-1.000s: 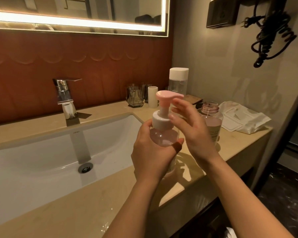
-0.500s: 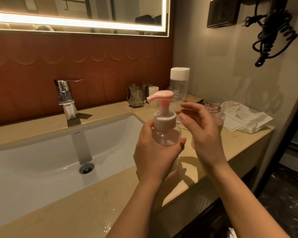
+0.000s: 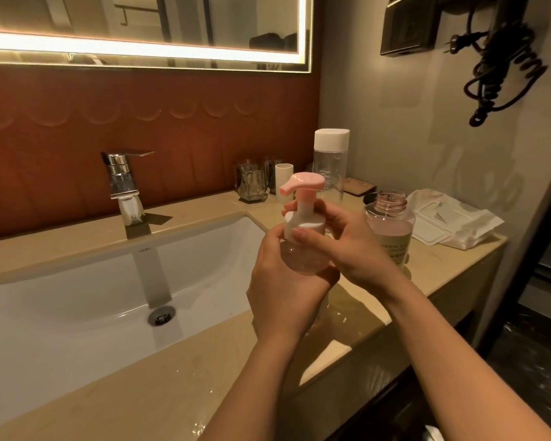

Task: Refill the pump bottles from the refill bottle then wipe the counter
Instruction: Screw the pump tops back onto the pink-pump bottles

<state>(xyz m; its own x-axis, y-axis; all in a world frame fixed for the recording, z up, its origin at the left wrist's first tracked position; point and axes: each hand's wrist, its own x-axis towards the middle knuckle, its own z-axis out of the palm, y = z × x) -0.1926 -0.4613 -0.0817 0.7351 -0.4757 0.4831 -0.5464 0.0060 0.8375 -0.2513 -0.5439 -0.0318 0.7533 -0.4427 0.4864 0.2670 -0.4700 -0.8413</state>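
Over the desk (image 3: 204,377), just right of the white sink (image 3: 77,313) and beside the open refill bottle (image 3: 392,230), your left grip (image 3: 283,291) is curled around the clear body of the pump bottle (image 3: 299,259) and your right grip (image 3: 353,249) pinches its white collar.

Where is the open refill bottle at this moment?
In the head view the refill bottle stands uncapped on the counter, right of the sink, just behind the right hand and left of the wet-wipes pack.

Counted: two hands (image 3: 287,291), one pump bottle (image 3: 301,219), one open refill bottle (image 3: 390,224), one capped bottle (image 3: 330,160), two glasses (image 3: 251,183), one tap (image 3: 121,176), one sink (image 3: 77,297), one wipes pack (image 3: 452,224).
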